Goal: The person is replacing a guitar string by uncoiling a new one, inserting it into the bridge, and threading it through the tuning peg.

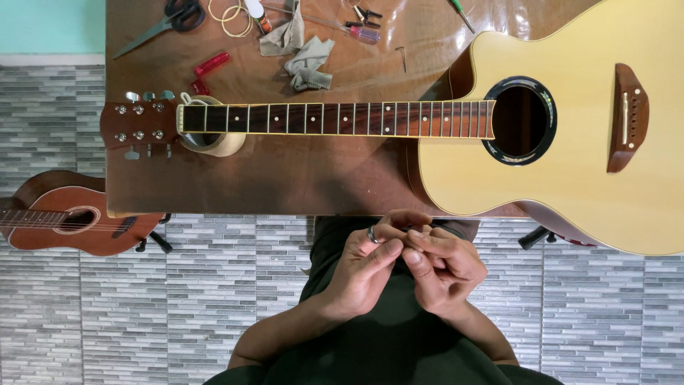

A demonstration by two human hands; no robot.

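Below the table edge, over the lap, both hands meet fingertip to fingertip. Left hand (367, 267) curls inward, thumb pressed toward the index finger; a ring (372, 234) sits on one finger. Right hand (445, 265) mirrors it, fingers bent and pinched against the left's. Something very small may be caught between the tips, but it is too small to tell; whether either hand actually grasps anything cannot be told. Neither hand touches the table or the instrument.

Just beyond the hands, an acoustic guitar (570, 142) lies flat on the brown table (285, 185), face up, body to the right and overhanging the near edge. No strings visible along its fretboard (335, 118). Soundhole (520, 120) dark, bridge (628, 117) reddish brown. Headstock (139, 122) points left, the neck resting on a roll of tape (214, 142).

Farther back on the table: scissors (167, 21), a coil of pale wire or string (229, 18), two grey cloths (299, 50), a red winder-like tool (205, 71), a small screwdriver (360, 32), a green-handled tool (459, 11).

Left of the table, on the grey tiled floor (178, 299), a smaller reddish-brown guitar (68, 221) stands on a stand, well apart from the hands.
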